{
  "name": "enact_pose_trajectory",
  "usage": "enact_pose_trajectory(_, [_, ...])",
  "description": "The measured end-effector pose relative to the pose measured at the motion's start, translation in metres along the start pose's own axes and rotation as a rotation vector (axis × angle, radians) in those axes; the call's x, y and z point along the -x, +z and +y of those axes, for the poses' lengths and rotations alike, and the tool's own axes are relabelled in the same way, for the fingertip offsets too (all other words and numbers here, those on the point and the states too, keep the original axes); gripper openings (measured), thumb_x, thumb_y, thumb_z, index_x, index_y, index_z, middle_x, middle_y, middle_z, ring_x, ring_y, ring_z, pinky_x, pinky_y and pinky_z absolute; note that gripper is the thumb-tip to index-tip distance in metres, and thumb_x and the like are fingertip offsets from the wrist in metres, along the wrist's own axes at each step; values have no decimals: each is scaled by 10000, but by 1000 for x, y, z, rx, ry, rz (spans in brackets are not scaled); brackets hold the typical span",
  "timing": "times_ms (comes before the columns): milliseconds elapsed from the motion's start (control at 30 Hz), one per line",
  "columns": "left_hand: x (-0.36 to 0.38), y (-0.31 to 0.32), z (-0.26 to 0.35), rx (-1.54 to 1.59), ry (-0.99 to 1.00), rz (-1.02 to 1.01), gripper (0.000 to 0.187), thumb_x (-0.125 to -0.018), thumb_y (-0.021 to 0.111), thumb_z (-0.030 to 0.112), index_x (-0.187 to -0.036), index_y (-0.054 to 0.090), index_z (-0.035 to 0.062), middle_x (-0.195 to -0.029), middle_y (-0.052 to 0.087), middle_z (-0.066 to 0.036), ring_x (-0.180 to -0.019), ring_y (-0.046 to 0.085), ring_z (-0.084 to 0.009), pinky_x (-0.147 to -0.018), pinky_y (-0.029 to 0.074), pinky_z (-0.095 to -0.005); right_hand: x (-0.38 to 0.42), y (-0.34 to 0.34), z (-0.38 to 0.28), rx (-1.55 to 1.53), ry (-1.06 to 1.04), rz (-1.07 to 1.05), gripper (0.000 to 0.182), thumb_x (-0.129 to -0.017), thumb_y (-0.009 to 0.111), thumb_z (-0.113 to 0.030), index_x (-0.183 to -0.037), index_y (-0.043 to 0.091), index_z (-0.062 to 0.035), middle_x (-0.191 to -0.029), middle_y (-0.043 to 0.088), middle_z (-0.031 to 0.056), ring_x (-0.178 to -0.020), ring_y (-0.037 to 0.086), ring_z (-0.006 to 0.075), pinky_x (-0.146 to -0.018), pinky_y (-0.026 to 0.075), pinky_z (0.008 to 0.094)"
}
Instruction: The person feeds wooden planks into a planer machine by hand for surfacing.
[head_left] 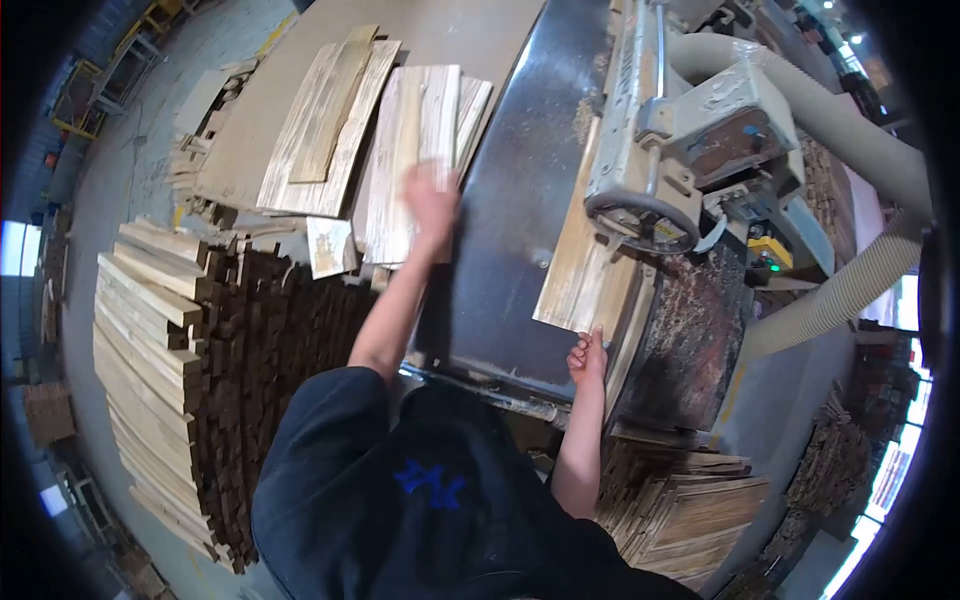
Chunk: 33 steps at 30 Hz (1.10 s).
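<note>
On the dark metal machine table, a wooden board [578,285] lies with its far part beside the saw-like machine's housing. My right hand [588,356] is closed at the board's near end, thumb on top and fingers curled at the edge. My left hand [430,208] is smeared by motion over pale wooden planks [385,190] on the left side of the table. Whether its fingers grip a plank cannot be made out.
The machine [690,150] carries a handwheel [642,222] and a ribbed hose [850,290] on the right. More planks [325,125] lie on a brown panel at upper left. Tall stacks of wood strips [150,330] stand at left, with boards [690,520] stacked at lower right.
</note>
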<state>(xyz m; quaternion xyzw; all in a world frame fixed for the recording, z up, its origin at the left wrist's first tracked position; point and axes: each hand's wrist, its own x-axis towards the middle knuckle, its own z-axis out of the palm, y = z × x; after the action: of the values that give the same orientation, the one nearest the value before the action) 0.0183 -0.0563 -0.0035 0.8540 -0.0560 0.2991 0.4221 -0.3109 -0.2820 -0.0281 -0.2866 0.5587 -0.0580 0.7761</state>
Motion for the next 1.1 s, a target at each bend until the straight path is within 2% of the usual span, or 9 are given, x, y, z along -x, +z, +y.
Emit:
enact_pose_trajectory(133, [-15, -49, -45, -515, -312, 26, 508, -684, 756, 461, -1021, 676, 90, -1113, 542, -214, -1043, 479, -372, -853, 408, -466, -15, 17, -18, 9, -31, -66, 468, -914, 478, -553, -832, 535, -96, -589, 400, -50, -437, 371, 59, -330, 251, 188])
enact_pose_trajectory(333, [57, -60, -13, -511, -181, 4, 428, -777, 693, 426, -1071, 682, 114, -1209, 516, -220, -1078, 456, -380, -902, 383, -482, -19, 49, -27, 136, -283, -31, 435, -932, 483, -514, -876, 559, -89, -628, 484, -36, -470, 422, 60, -365, 277, 183])
enact_pose_trajectory(533, [160, -135, 20, -419, -56, -67, 460, -736, 738, 401, -1058, 671, 78, -1245, 498, -218, -1057, 477, -370, -899, 398, -471, 14, 23, 63, 365, -789, -349, 111, -920, 568, -164, -865, 581, -68, -728, 623, 34, -591, 574, 78, -451, 390, 191])
enact_pose_trajectory(733, [251, -232, 54, -71, -697, -431, 832, -681, 779, 434, -1326, 435, 37, -1199, 564, -251, -1099, 543, -407, -915, 435, -447, 114, -30, 149, 932, -1171, -451, 310, -786, 719, -150, -1060, 643, -29, -1109, 583, 114, -976, 593, 227, -805, 491, 319])
enact_pose_trajectory(767, [259, -238, 52, -26, -627, -482, 802, -693, 770, 428, -1302, 455, 12, -1142, 595, -274, -1079, 579, -390, -910, 454, -437, 132, -38, 155, 953, -973, -459, 387, -768, 743, -205, -1090, 639, -17, -1144, 568, 130, -1109, 527, 279, -908, 447, 352])
enact_pose_trajectory(900, [255, -272, 120, -21, -457, -586, 658, -739, 764, 301, -1216, 506, -71, -933, 669, -240, -865, 680, -301, -740, 527, -369, 158, -65, 149, 1304, -1051, -474, 612, -841, 608, -479, -1170, 582, 36, -1345, 428, 246, -1234, 423, 385, -1042, 333, 427])
enact_pose_trajectory(967, [247, -277, 156, 187, -297, -655, 481, -852, 675, 229, -1224, 527, -37, -669, 646, -123, -556, 594, -119, -542, 489, -275, 162, -77, 129, 936, -718, -700, 657, -848, 598, -499, -1232, 532, 31, -1359, 411, 283, -1281, 397, 374, -1060, 316, 403])
enact_pose_trajectory(1033, [261, -259, 160, 644, -371, -768, 460, -939, 568, 230, -1331, 467, 12, -817, 670, -52, -711, 590, -74, -637, 484, -232, 190, -78, 91, 907, -583, -837, 636, -853, 612, -452, -1258, 500, 25, -1314, 470, 261, -1240, 454, 347, -1032, 356, 391])
enact_pose_trajectory(1100, [267, -239, 162, 561, -389, -961, 506, -933, 570, 287, -1364, 445, 53, -963, 684, -118, -855, 638, -136, -784, 489, -270, 183, -93, 78, 1169, -470, -723, 521, -859, 641, -295, -1229, 479, 34, -1165, 594, 184, -998, 623, 266, -850, 505, 375])
